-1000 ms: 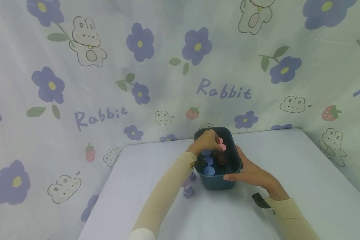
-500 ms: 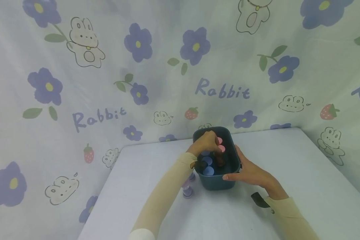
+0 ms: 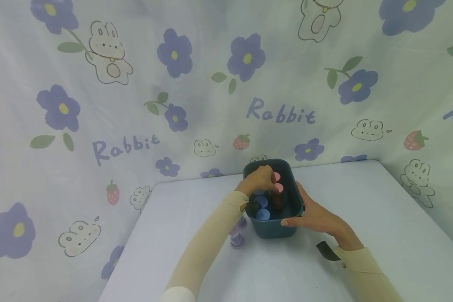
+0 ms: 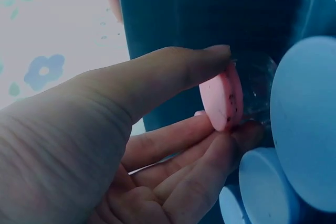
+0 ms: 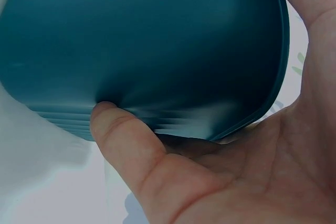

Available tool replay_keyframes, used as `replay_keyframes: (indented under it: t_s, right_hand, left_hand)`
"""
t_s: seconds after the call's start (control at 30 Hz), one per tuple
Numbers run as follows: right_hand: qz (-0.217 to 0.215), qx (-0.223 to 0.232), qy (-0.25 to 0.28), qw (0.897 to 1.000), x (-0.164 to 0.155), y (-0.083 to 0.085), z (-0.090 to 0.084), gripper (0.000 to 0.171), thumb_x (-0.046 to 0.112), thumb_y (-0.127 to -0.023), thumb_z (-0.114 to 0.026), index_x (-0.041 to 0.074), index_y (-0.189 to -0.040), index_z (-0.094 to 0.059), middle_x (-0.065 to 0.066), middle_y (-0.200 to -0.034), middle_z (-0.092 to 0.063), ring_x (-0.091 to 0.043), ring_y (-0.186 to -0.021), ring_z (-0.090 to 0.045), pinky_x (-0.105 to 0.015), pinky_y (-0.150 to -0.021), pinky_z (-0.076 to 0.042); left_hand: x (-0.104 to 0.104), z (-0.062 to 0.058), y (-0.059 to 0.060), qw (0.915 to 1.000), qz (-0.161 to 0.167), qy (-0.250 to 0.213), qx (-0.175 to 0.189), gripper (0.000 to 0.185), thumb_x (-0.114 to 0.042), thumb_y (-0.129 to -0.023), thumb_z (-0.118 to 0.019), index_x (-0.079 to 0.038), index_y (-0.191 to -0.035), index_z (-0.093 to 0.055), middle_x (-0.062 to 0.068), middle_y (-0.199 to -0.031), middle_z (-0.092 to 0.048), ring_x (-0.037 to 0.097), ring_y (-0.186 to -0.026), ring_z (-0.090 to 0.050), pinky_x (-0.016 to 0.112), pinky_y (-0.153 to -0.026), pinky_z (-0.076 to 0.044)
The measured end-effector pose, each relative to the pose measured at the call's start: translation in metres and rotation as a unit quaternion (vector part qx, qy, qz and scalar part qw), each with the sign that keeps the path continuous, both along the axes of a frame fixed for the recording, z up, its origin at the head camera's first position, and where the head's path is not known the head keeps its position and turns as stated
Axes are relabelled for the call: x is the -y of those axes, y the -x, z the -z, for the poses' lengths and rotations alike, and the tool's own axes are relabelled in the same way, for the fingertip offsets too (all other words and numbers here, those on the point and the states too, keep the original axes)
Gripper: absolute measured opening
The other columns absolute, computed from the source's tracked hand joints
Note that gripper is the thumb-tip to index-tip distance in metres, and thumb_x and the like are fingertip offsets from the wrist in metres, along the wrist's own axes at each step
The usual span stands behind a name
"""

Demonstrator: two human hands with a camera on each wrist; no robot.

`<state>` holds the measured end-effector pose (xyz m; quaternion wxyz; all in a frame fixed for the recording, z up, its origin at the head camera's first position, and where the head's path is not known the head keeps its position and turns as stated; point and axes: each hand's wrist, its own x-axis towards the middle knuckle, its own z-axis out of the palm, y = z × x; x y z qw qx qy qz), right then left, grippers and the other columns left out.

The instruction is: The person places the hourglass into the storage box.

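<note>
My left hand (image 3: 259, 179) reaches into a dark teal plastic bin (image 3: 275, 230). Between thumb and fingers it pinches a sand timer (image 4: 223, 98) with a pink round end cap and a clear body; its lower part is hidden inside the bin. Another pink cap (image 3: 277, 176) shows just beyond it. Several blue-capped sand timers (image 3: 263, 214) stand along the bin's left side, close to my left fingers in the left wrist view. My right hand (image 3: 318, 216) holds the bin's near right corner, thumb (image 5: 126, 135) pressed on the ridged near wall and fingers along the right side.
On the white table (image 3: 181, 235), purple-capped sand timers (image 3: 236, 240) stand left of the bin, partly behind my left forearm. A curtain (image 3: 211, 92) printed with flowers and rabbits hangs right behind the table's back edge.
The pinched pink-capped timer has shifted slightly down and toward me inside the bin. My right hand keeps its hold on the bin; the head view sways a little.
</note>
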<state>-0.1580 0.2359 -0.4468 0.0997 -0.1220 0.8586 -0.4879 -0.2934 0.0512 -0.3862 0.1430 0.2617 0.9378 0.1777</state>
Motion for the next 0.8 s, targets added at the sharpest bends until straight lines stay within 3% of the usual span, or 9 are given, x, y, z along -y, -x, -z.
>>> replay_keyframes:
  t_s: [0.27,0.43,0.67,0.8]
  right_hand:
    - [0.001,0.003,-0.003,1.000,0.001,-0.002,0.000,0.133,0.050,-0.082,-0.084,0.019,-0.165,0.015,-0.020,-0.175,0.000,-0.054,-0.156,-0.016,-0.080,-0.114,-0.028]
    - [0.003,0.004,-0.007,1.000,0.001,-0.002,-0.001,0.133,0.050,-0.082,-0.083,0.019,-0.165,0.016,-0.022,-0.174,-0.001,-0.055,-0.156,-0.017,-0.079,-0.113,-0.030]
    - [0.003,0.005,-0.002,1.000,0.001,-0.002,-0.003,0.134,0.050,-0.081,-0.084,0.018,-0.165,0.016,-0.021,-0.174,0.001,-0.054,-0.156,-0.015,-0.080,-0.113,-0.029]
    - [0.005,0.012,-0.003,1.000,0.002,-0.003,-0.003,0.134,0.050,-0.081,-0.083,0.019,-0.164,0.016,-0.021,-0.175,0.001,-0.054,-0.156,-0.015,-0.080,-0.114,-0.028]
  left_hand:
    - [0.002,-0.001,-0.001,0.9999,0.006,0.011,-0.003,0.022,-0.028,-0.081,-0.089,-0.012,-0.093,-0.080,-0.001,-0.082,-0.076,0.015,-0.075,-0.070,0.031,-0.076,-0.061]
    - [0.005,-0.009,-0.001,0.9998,0.015,-0.004,-0.013,0.027,-0.034,-0.080,-0.090,-0.011,-0.091,-0.081,0.001,-0.076,-0.076,0.016,-0.071,-0.068,0.029,-0.068,-0.058]
    - [0.021,-0.032,-0.005,0.9980,-0.014,-0.058,-0.019,0.053,-0.042,-0.082,-0.087,-0.006,-0.118,-0.074,0.006,-0.109,-0.075,0.020,-0.095,-0.069,0.036,-0.088,-0.063]
    - [0.042,-0.041,-0.007,0.9940,-0.012,-0.107,-0.015,0.054,-0.038,-0.084,-0.085,-0.003,-0.123,-0.072,0.011,-0.119,-0.075,0.027,-0.110,-0.072,0.040,-0.094,-0.063]
